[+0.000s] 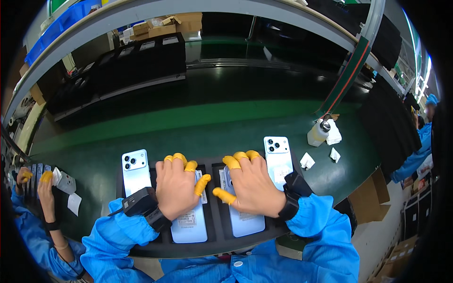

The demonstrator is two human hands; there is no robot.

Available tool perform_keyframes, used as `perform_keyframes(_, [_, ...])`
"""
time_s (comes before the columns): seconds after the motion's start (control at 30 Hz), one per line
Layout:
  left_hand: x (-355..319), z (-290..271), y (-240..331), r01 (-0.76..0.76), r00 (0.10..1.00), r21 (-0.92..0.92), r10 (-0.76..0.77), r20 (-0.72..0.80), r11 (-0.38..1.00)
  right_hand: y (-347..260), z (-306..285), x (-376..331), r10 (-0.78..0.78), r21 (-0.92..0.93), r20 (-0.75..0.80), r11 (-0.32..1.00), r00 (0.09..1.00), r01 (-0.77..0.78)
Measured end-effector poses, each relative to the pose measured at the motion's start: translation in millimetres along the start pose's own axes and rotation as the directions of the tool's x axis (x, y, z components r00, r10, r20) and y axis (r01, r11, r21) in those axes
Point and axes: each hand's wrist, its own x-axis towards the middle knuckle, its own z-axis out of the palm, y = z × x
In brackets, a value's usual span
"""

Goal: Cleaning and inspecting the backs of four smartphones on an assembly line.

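Note:
My left hand, with yellow finger cots on its fingertips, rests over a light-blue smartphone in a black tray. Its fingers are spread and reach toward the phone's far end, hiding it; the thumb stands off to the right side. Likewise, my right hand lies across a second light-blue smartphone, fingers apart and thumb out to the left. Both phones carry a white label, partly covered. Two more light-blue smartphones lie camera side up: one left of my left hand, another beyond my right wrist.
A white bottle stands at the right beside folded white wipes and crumpled wipes. At the far left, a co-worker's hand is near more phones. Black stacked trays sit behind, and a green post rises at right.

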Motion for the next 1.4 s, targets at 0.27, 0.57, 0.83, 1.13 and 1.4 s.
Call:
perform_keyframes(0.27, [0,-18,6,0.039,0.998,-0.123,-0.043,-0.034,0.992,1,1,12,0.117,0.175,-0.003,0.978,0.993,-0.115])
perform_keyframes(0.57, [45,33,-34,0.107,0.994,-0.049,-0.106,0.020,0.993,44,53,38,0.103,0.177,-0.145,0.981,0.984,-0.076])
perform_keyframes(0.83, [41,35,-35,0.138,0.990,-0.089,-0.139,-0.006,0.986,59,48,28,0.218,0.359,-0.129,0.919,0.967,-0.160])
perform_keyframes(1.13, [40,26,-31,0.175,0.982,-0.073,-0.169,0.086,0.982,45,38,22,0.287,0.368,0.152,0.872,0.946,-0.323])
perform_keyframes(1.4, [38,33,-39,0.145,0.988,-0.081,-0.140,0.065,0.986,45,38,24,0.283,0.329,0.173,0.886,0.943,-0.327])
